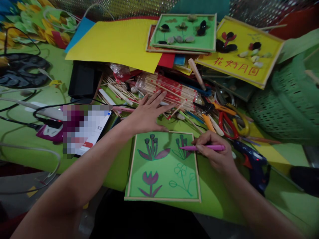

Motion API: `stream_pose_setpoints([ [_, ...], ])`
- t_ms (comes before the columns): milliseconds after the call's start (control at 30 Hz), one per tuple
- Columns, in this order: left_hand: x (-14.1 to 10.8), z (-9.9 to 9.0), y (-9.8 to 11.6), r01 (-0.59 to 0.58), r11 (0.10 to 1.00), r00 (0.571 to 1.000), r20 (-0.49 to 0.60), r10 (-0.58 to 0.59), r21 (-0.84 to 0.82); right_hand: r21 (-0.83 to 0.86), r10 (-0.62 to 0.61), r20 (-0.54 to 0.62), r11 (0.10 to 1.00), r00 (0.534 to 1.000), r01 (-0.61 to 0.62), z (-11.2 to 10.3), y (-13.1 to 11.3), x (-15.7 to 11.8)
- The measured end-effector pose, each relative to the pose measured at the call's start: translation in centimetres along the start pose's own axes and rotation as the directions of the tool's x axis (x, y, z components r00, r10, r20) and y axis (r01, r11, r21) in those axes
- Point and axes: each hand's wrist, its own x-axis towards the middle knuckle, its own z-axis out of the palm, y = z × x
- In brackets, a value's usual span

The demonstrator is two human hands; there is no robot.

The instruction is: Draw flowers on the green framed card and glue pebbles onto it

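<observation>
In my right hand [216, 150] is a pink marker pen [211, 147], its tip at the upper right flower drawing. That drawing belongs to a green card [163, 167] edged with thin wooden sticks, lying at the table's front edge. Three of its flowers show dark purple filling; the lower right one is only a green outline. My left hand [149, 114] is spread just above the card's top edge, fingers apart, over or on loose sticks. Whether its thumb touches the frame I cannot tell.
Behind lie bundled wooden sticks [166, 88], red-handled scissors [226, 125] and framed stone pictures [184, 32]. A glue gun [253, 162] lies right, below a green basket [291, 96]. A phone [96, 132], power strip [51, 132] and cables are left. Yellow card [117, 41] lies at the back.
</observation>
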Motion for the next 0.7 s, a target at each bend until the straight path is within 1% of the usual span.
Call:
stream_pose_setpoints([
  [267,0.02,0.04,-0.04,0.002,1.0,1.0,0.008,-0.002,0.004,0.04,-0.003,0.005,0.999,1.0,0.003,0.15,-0.32,0.0],
  [433,0.0,-0.01,-0.03,0.005,1.0,1.0,0.006,-0.005,0.0,0.069,-0.028,0.013,0.997,1.0,0.027,0.09,-0.11,0.01],
  [600,-0.04,0.03,-0.08,-0.011,1.0,1.0,-0.012,0.011,-0.013,0.064,-0.022,-0.003,0.998,1.0,0.022,0.03,0.17,-0.03],
  [700,-0.02,0.1,-0.13,-0.017,1.0,1.0,-0.015,0.017,-0.019,0.064,-0.03,0.009,0.998,1.0,0.03,-0.04,0.18,-0.02],
])
